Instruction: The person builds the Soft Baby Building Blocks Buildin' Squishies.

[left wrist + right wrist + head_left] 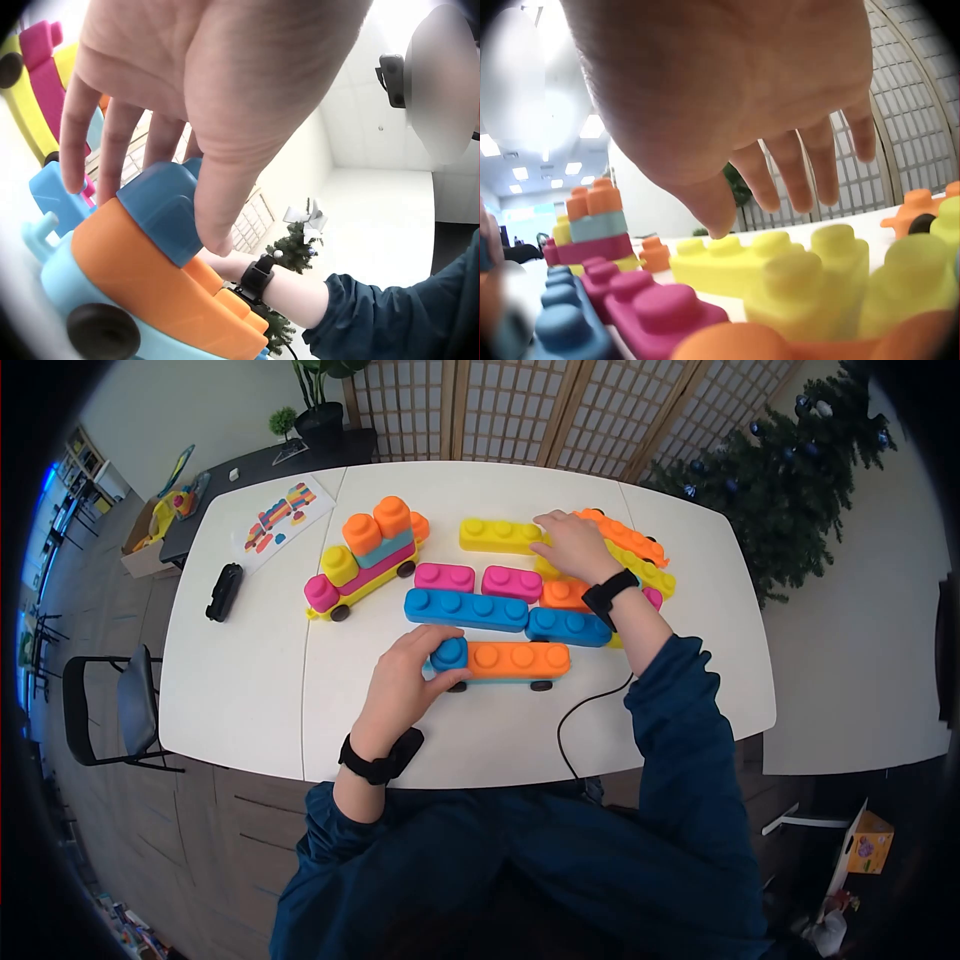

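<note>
My left hand [398, 678] grips a small blue block [450, 654] between thumb and fingers. That block sits at the left end of a long orange block [520, 659], which rests on a light blue wheeled base [61, 279]. Over the far right part of the pile, my right hand [580, 550] reaches with loosely bent fingers and holds nothing. Below its fingers in the right wrist view are yellow blocks [791, 281], and a long yellow block [498, 536] lies just left of it in the head view.
Two long blue blocks [466, 610] and pink blocks [444, 577] lie mid-table. A built-up toy vehicle [375, 565] stands at left, near a picture sheet [285, 518] and a black object [225, 592]. An orange wheeled base [625, 537] is at far right. A black cable [563, 732] crosses the front edge.
</note>
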`<state>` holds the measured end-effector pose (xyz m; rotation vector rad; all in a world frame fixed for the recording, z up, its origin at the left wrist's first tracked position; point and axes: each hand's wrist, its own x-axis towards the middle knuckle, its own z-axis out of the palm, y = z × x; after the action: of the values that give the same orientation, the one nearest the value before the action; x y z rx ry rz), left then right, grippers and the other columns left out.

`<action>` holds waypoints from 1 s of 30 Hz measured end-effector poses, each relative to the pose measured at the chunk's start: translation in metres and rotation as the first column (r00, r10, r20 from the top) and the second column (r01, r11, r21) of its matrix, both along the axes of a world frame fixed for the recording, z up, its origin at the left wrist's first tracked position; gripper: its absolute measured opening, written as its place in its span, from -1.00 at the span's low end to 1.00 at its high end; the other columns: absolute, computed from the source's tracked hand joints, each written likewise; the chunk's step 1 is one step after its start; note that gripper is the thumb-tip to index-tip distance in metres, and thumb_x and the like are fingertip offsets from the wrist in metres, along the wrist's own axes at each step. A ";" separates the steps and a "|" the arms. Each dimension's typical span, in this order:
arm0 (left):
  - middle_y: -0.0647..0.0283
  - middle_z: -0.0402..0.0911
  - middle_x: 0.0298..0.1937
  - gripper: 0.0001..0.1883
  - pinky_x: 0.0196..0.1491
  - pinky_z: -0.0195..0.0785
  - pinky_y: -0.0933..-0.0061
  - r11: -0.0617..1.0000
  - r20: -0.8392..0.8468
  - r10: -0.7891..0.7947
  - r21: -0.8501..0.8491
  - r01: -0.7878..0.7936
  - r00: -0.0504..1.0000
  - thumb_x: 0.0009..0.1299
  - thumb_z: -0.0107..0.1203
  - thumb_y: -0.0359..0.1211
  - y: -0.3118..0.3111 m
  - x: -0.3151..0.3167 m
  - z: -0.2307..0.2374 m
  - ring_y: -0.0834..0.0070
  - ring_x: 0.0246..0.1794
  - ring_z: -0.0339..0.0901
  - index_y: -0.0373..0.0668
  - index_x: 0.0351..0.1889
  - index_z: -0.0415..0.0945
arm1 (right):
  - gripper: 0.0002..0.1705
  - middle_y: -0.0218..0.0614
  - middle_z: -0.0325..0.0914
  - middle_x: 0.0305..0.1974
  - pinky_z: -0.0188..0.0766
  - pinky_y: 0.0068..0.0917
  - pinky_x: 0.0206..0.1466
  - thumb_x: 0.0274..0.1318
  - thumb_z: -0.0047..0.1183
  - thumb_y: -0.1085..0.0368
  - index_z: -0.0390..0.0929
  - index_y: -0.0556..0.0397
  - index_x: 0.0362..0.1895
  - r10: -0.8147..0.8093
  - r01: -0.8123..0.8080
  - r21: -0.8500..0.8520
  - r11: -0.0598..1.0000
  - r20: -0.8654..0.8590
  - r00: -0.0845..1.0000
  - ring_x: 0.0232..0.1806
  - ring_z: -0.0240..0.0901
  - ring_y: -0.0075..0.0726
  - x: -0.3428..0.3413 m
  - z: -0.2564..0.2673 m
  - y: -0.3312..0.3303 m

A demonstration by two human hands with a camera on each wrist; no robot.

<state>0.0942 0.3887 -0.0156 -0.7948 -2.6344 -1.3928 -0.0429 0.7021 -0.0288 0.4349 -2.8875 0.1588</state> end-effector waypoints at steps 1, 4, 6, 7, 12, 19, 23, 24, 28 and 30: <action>0.18 0.68 -0.06 -0.52 -0.08 0.47 0.38 1.000 0.007 0.000 -0.008 0.000 1.000 0.20 0.49 -0.36 0.000 0.000 -0.001 0.23 -0.15 0.61 -0.16 0.09 0.60 | -0.57 -0.23 0.62 0.05 0.44 -0.09 0.15 0.24 0.19 0.00 0.63 -0.02 0.06 -0.036 0.036 0.064 0.997 0.006 0.999 0.11 0.56 -0.09 -0.006 -0.003 -0.002; 0.16 0.68 -0.04 -0.51 -0.03 0.50 0.31 1.000 0.025 0.009 -0.022 -0.008 1.000 0.18 0.48 -0.34 0.000 0.001 0.000 0.15 -0.10 0.62 -0.14 0.08 0.60 | -0.60 -0.24 0.64 -0.02 0.43 -0.06 0.15 0.21 0.23 0.02 0.63 -0.02 0.00 -0.055 0.050 0.077 0.996 0.068 0.996 0.08 0.58 -0.08 -0.019 -0.005 -0.008; 0.13 0.68 -0.03 -0.51 0.02 0.53 0.24 1.000 0.040 0.012 -0.026 -0.011 0.999 0.17 0.48 -0.32 0.000 0.001 0.002 0.07 -0.05 0.62 -0.13 0.07 0.59 | -0.61 -0.25 0.65 -0.06 0.44 -0.07 0.13 0.19 0.25 0.04 0.62 -0.01 -0.01 -0.035 0.026 0.093 0.995 0.089 0.995 0.04 0.59 -0.07 -0.022 0.000 -0.012; 0.13 0.69 -0.03 -0.51 0.02 0.53 0.24 0.999 0.033 0.013 -0.032 -0.011 0.999 0.17 0.48 -0.32 0.000 0.001 0.002 0.08 -0.05 0.63 -0.12 0.07 0.60 | -0.62 -0.26 0.66 -0.09 0.45 -0.08 0.11 0.17 0.26 0.06 0.61 -0.01 -0.03 -0.017 0.005 0.109 0.994 0.112 0.994 0.01 0.60 -0.06 -0.021 0.006 -0.013; 0.18 0.68 -0.02 -0.51 -0.08 0.52 0.33 0.999 -0.020 0.015 -0.047 -0.016 1.000 0.20 0.48 -0.35 -0.001 0.000 -0.002 0.17 -0.10 0.64 -0.14 0.10 0.60 | -0.64 -0.25 0.69 -0.08 0.54 -0.19 0.05 0.15 0.28 0.10 0.62 0.03 -0.06 -0.011 0.011 -0.118 0.993 -0.001 1.000 -0.06 0.63 -0.02 0.009 0.031 -0.015; 0.18 0.69 -0.02 -0.50 -0.09 0.52 0.33 0.998 -0.008 0.023 -0.062 -0.024 1.000 0.19 0.49 -0.34 0.001 0.000 0.001 0.17 -0.11 0.64 -0.13 0.10 0.60 | -0.67 -0.31 0.71 -0.21 0.59 -0.39 -0.13 0.07 0.37 0.23 0.61 0.05 -0.11 -0.009 -0.041 -0.653 0.756 -0.073 0.997 -0.18 0.68 -0.25 0.098 0.043 0.001; 0.15 0.69 -0.07 -0.52 -0.03 0.53 0.23 0.998 0.029 0.038 -0.054 -0.036 0.999 0.16 0.48 -0.31 0.003 0.002 0.007 0.08 -0.09 0.63 -0.11 0.06 0.60 | -0.67 -0.34 0.71 -0.20 0.59 -0.44 -0.14 0.06 0.38 0.29 0.61 0.07 -0.09 -0.029 0.039 -0.709 0.704 0.027 0.999 -0.18 0.67 -0.34 0.151 0.039 -0.001; 0.15 0.69 -0.07 -0.52 -0.03 0.53 0.23 0.998 0.028 0.036 -0.054 -0.034 0.999 0.16 0.48 -0.31 0.003 0.002 0.007 0.08 -0.09 0.63 -0.11 0.06 0.60 | -0.67 -0.33 0.70 -0.19 0.59 -0.44 -0.14 0.06 0.38 0.30 0.61 0.07 -0.08 -0.008 0.034 -0.695 0.719 0.040 0.999 -0.19 0.67 -0.33 0.160 0.036 -0.002; 0.18 0.70 -0.06 -0.51 -0.08 0.53 0.29 0.998 0.019 0.031 -0.060 -0.030 0.999 0.18 0.49 -0.30 0.001 0.000 0.002 0.16 -0.12 0.64 -0.11 0.08 0.60 | -0.65 -0.33 0.70 -0.16 0.59 -0.44 -0.15 0.07 0.38 0.31 0.61 0.05 -0.06 0.026 0.021 -0.647 0.762 0.063 0.998 -0.22 0.65 -0.30 0.177 0.022 -0.012; 0.22 0.70 -0.04 -0.50 -0.12 0.51 0.34 0.998 0.010 0.024 -0.065 -0.024 1.000 0.20 0.50 -0.30 0.001 0.000 0.000 0.23 -0.13 0.66 -0.10 0.10 0.61 | -0.66 -0.32 0.69 -0.14 0.59 -0.44 -0.15 0.07 0.37 0.31 0.60 0.04 -0.06 0.035 0.003 -0.669 0.743 0.043 0.998 -0.22 0.64 -0.28 0.178 0.019 -0.015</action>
<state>0.0943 0.3897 -0.0160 -0.7620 -2.7008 -1.3154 0.1350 0.6867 -0.0095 0.3089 -2.6130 1.1831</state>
